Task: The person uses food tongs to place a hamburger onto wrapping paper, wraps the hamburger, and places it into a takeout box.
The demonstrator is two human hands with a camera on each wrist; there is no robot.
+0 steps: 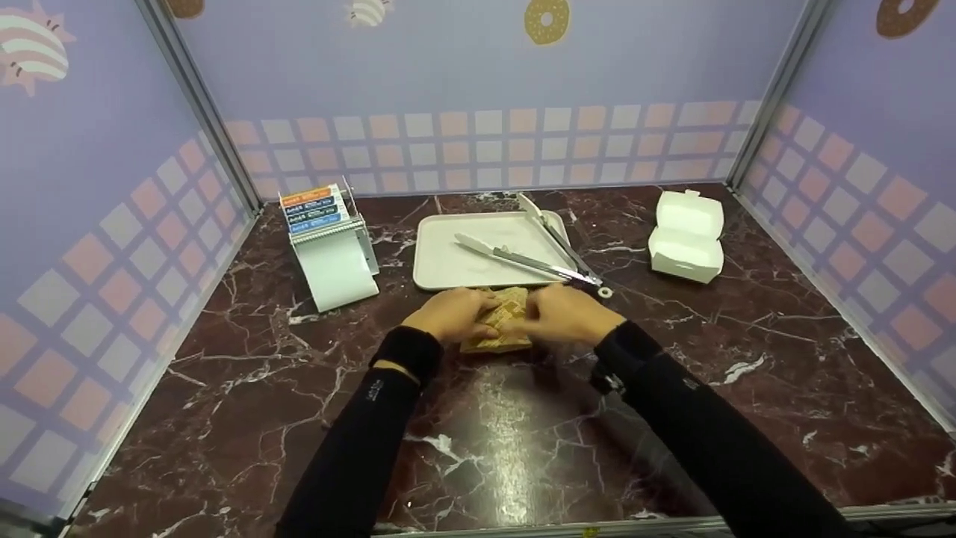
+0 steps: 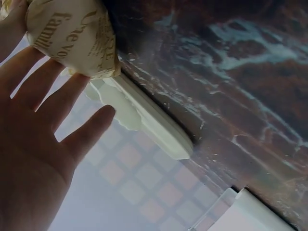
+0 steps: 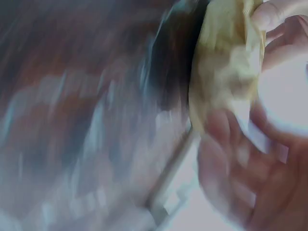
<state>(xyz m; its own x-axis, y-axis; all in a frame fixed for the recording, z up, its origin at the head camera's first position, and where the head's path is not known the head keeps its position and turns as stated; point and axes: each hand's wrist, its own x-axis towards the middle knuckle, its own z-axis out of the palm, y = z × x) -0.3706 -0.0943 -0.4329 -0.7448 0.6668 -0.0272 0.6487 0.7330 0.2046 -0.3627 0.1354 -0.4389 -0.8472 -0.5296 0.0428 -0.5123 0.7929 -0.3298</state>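
Between both hands, just in front of the tray, lies a paper-wrapped packet (image 1: 508, 314) in printed yellowish paper. My left hand (image 1: 454, 314) holds its left side. In the left wrist view the thumb lies against the packet (image 2: 77, 36) and several fingertips reach its lower edge, the little finger (image 2: 94, 127) standing off from it. From the right, my right hand (image 1: 569, 314) grips the paper, blurred by motion. The right wrist view has its bent fingers (image 3: 221, 127) at the packet's (image 3: 226, 62) lower end. What is inside the wrapper is hidden.
Metal tongs (image 1: 534, 265) with pale tips lie across the white tray (image 1: 433, 278), their hinged end past its front edge. At the left stands a dispenser holding labelled boxes (image 1: 314, 209) with a white sheet (image 1: 337, 273) hanging down. A lidded white carton (image 1: 686, 258) stands open at the right.
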